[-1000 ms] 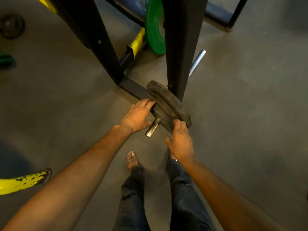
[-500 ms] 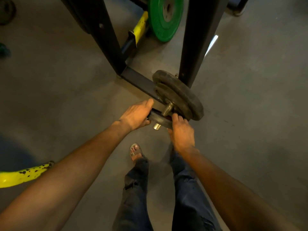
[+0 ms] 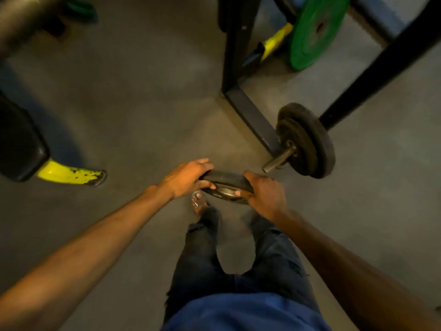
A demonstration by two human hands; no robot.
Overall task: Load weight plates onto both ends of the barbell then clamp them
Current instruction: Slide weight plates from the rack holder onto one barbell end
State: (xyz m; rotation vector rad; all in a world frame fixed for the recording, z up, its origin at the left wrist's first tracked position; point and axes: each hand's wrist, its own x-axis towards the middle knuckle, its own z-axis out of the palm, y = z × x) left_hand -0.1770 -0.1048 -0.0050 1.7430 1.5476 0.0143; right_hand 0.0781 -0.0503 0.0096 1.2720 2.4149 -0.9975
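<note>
Black weight plate [image 3: 226, 179] sits between both hands, left hand [image 3: 188, 179] and right hand [image 3: 263, 193] gripping opposite rims.

Grey concrete-looking floor [image 3: 133, 111] takes up most of the shot, kinda smooth and dull. The big black steel rack frame [image 3: 235, 51] is my landmark here: one upright post with a flat base rail running along the floor from its foot, plus a slanted black post to the right of it. Just right of the upright there's a round green bumper plate [image 3: 312, 32] standing on edge, with a yellow painted bar piece [image 3: 276, 40] wedged between it and the upright. Way off to the left of the rack sits a black padded block [image 3: 19, 144] with a chipped yellow metal foot [image 3: 71, 174] poking out from under it.
</note>
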